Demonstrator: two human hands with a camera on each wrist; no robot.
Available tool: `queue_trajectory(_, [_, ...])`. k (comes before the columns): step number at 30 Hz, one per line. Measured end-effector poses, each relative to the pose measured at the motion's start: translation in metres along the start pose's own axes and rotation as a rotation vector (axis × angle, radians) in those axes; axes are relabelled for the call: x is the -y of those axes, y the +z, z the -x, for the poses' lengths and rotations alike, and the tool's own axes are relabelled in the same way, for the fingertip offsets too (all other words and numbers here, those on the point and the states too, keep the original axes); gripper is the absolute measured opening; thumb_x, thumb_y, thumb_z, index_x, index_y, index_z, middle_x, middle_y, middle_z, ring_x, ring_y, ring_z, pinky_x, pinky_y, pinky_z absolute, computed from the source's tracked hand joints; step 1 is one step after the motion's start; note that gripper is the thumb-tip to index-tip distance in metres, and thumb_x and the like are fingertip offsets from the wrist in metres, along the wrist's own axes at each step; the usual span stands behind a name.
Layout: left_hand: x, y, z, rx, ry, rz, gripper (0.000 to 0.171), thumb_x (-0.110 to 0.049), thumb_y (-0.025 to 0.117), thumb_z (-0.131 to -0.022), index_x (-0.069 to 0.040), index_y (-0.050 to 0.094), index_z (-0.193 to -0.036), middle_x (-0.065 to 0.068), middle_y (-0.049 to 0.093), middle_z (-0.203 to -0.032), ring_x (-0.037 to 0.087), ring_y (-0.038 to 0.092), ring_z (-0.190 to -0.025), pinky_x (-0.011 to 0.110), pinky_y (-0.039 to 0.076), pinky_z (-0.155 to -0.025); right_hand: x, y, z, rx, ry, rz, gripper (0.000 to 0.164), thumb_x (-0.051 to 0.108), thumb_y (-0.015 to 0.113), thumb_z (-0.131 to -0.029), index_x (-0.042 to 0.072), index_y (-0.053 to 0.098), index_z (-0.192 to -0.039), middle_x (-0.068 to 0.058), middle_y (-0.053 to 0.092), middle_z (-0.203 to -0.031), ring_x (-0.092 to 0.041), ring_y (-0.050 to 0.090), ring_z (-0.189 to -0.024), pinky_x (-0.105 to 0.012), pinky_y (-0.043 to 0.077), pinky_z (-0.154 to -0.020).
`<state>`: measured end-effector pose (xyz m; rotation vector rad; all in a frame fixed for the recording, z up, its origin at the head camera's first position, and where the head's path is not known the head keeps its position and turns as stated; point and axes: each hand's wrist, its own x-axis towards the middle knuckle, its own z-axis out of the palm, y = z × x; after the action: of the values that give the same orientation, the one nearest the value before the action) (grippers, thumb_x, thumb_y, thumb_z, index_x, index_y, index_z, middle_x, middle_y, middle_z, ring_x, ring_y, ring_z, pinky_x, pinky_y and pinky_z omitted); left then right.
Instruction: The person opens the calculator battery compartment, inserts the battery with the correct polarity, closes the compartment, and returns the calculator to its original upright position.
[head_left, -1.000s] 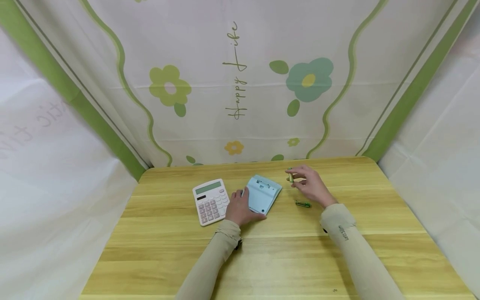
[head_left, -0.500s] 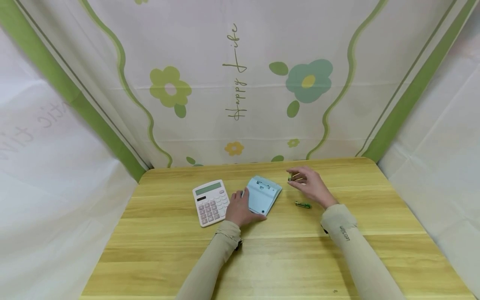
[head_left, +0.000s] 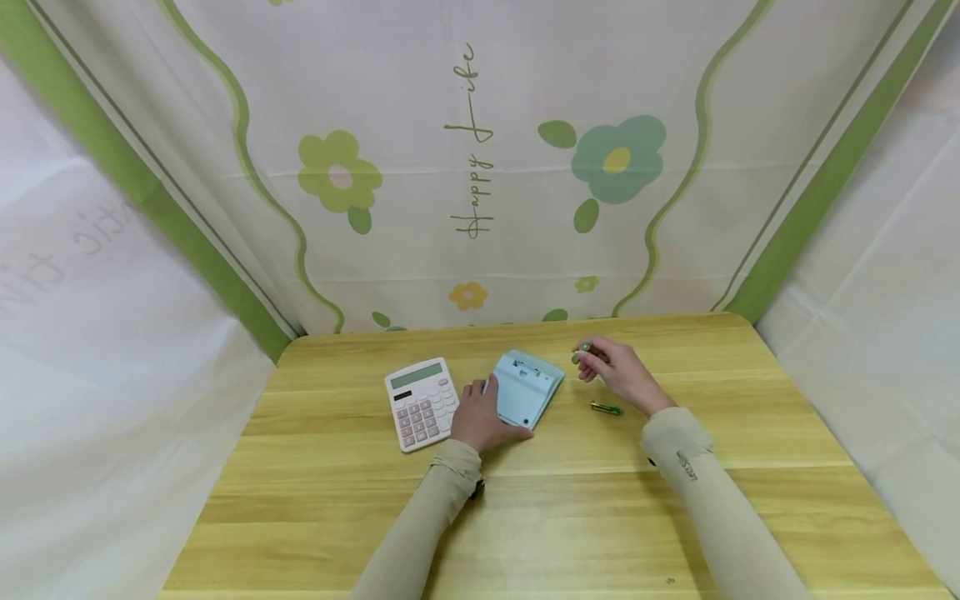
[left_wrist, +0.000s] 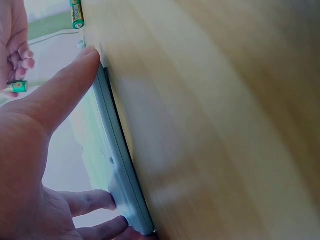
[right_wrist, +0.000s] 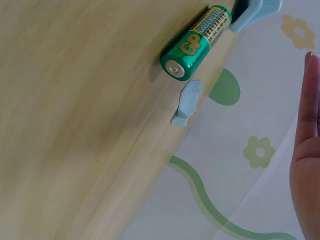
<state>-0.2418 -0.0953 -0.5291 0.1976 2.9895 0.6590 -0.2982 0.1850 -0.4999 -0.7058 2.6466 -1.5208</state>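
Note:
A light blue calculator (head_left: 522, 396) lies face down on the table, its battery slot exposed at the far end. My left hand (head_left: 480, 417) holds it by the edges; in the left wrist view the thumb (left_wrist: 75, 75) lies along one end and the fingertips meet the other. Right of the calculator, my right hand (head_left: 617, 369) pinches a green battery (left_wrist: 19, 86) above the table, partly covered by the fingers. A second green and gold battery (head_left: 606, 408) rests on the tabletop. Near it in the right wrist view is a small light blue cover (right_wrist: 187, 102).
A white calculator (head_left: 423, 404) with pinkish keys lies face up left of my left hand. The wooden table (head_left: 570, 517) ends at the back against a flower-printed curtain (head_left: 480, 167), and white cloth hangs on both sides.
My right hand has turned the pinched battery from upright to tilted, with its green ends showing past the fingers. The left hand and blue calculator have stayed still.

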Motion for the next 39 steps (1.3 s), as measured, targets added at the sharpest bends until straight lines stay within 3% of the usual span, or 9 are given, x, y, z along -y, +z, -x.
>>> queue_trajectory(6, [0.002,0.002,-0.002,-0.011,0.007,-0.002,0.128,-0.064,0.091,-0.066,-0.003,0.033,-0.161,0.022,0.046,-0.155,0.040,0.045,-0.140,0.050,0.048,-0.110,0.002,-0.001,0.001,-0.019,0.016,0.054,0.024,0.025,0.057,-0.108,0.005,0.069,-0.104,-0.016,0.071,-0.088,-0.028,0.072,-0.076,-0.048,0.062,-0.073])
queue_trajectory(12, [0.003,0.004,-0.003,-0.014,0.006,-0.005,0.129,-0.066,0.091,-0.065,-0.003,0.033,-0.161,0.022,0.046,-0.155,0.039,0.045,-0.140,0.050,0.049,-0.109,0.002,-0.004,0.001,-0.034,0.022,0.081,0.025,0.027,0.059,-0.107,0.005,0.069,-0.105,-0.016,0.069,-0.086,-0.038,0.071,-0.078,-0.045,0.062,-0.071])
queue_trajectory(19, [0.002,0.003,-0.002,-0.009,0.001,-0.004,0.127,-0.065,0.091,-0.066,-0.003,0.033,-0.161,0.022,0.046,-0.154,0.039,0.045,-0.139,0.050,0.049,-0.109,0.001,-0.002,-0.001,-0.077,-0.038,0.170,0.014,0.024,0.063,-0.105,0.013,0.071,-0.106,-0.007,0.064,-0.098,-0.022,0.069,-0.084,-0.035,0.061,-0.074])
queue_trajectory(22, [0.002,0.003,-0.002,-0.010,0.003,-0.010,0.127,-0.065,0.091,-0.065,-0.003,0.034,-0.161,0.022,0.046,-0.154,0.039,0.046,-0.138,0.050,0.049,-0.109,0.001,-0.002,-0.003,-0.090,-0.073,0.190,0.012,0.023,0.062,-0.105,0.015,0.071,-0.106,-0.004,0.060,-0.103,-0.022,0.069,-0.092,-0.039,0.061,-0.082])
queue_trajectory(31, [0.001,0.003,-0.002,-0.004,0.004,-0.016,0.127,-0.065,0.091,-0.066,-0.002,0.034,-0.161,0.022,0.047,-0.154,0.039,0.046,-0.138,0.050,0.049,-0.109,0.009,0.002,-0.009,-0.091,-0.042,0.193,0.021,0.017,0.060,-0.106,0.007,0.071,-0.121,-0.010,0.068,-0.108,-0.023,0.073,-0.093,-0.039,0.062,-0.082])
queue_trajectory(39, [0.000,0.001,0.000,-0.015,0.018,-0.009,0.127,-0.063,0.092,-0.065,0.000,0.035,-0.159,0.025,0.048,-0.152,0.041,0.047,-0.136,0.050,0.049,-0.108,0.014,0.012,-0.023,-0.042,-0.019,0.235,0.034,0.021,0.064,-0.104,0.006,0.069,-0.135,-0.006,0.074,-0.100,-0.016,0.069,-0.087,-0.037,0.059,-0.077])
